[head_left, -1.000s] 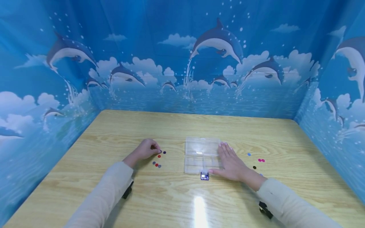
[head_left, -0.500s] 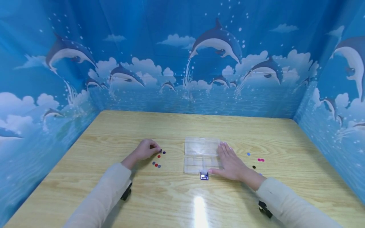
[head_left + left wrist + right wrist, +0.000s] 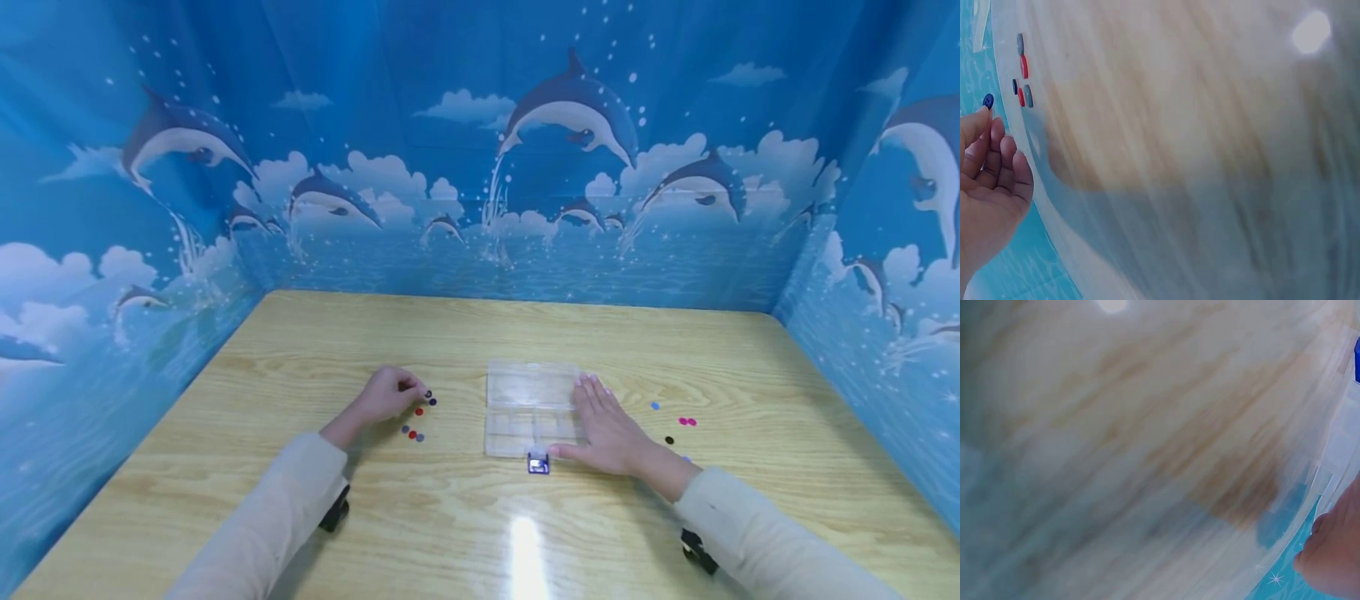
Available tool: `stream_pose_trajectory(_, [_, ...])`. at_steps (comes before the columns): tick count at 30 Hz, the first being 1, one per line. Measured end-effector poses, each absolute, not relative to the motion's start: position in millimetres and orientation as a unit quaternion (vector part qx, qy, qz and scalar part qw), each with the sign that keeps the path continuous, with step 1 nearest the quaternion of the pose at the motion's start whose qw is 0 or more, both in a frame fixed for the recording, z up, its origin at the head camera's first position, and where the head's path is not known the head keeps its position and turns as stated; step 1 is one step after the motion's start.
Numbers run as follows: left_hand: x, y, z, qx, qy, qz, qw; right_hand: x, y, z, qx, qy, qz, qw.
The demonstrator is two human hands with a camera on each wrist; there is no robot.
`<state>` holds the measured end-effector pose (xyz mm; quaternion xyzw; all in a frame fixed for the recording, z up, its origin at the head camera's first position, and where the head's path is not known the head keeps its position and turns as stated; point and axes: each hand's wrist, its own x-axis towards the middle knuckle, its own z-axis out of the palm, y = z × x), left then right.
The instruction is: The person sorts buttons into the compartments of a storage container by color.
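My left hand [image 3: 387, 393] pinches a dark blue button [image 3: 988, 101] between thumb and fingertips, just above the table. Beside it lie another dark blue button [image 3: 432, 402], red buttons [image 3: 419, 412] and grey buttons [image 3: 420, 437]. A clear plastic compartment box [image 3: 512, 433] stands in the middle with its lid folded back and a blue latch [image 3: 537, 463] at the front. My right hand [image 3: 611, 433] lies with straight fingers along the box's right side, thumb near the latch. In the right wrist view only part of that hand [image 3: 1335, 550] shows, next to the box.
To the right of the box lie a light blue button [image 3: 655, 406], two pink buttons [image 3: 687, 422] and a black button [image 3: 670, 440]. Another blue button [image 3: 687, 459] is partly hidden by the right forearm. A dolphin-print curtain [image 3: 480, 167] surrounds the wooden table [image 3: 360, 333].
The left hand's fingertips have shifted slightly to the right and up, and the pinched dark blue button now shows more plainly. My right hand and the box have stayed in place.
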<state>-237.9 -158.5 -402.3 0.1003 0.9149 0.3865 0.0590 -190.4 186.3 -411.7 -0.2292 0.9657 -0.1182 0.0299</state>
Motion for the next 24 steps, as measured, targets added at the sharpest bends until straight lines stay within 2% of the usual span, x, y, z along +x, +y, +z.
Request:
stream_pose_trajectory(8, [-235,-152,-400,0.106,0.911,0.394,0.062,-190,186,-412,-0.23,0.966,-0.117,0.029])
stream_pose_trajectory(24, [-232,-143,-404,0.168,0.902,0.397,0.032,-191,186,-413,-0.228,0.965,-0.122,0.032])
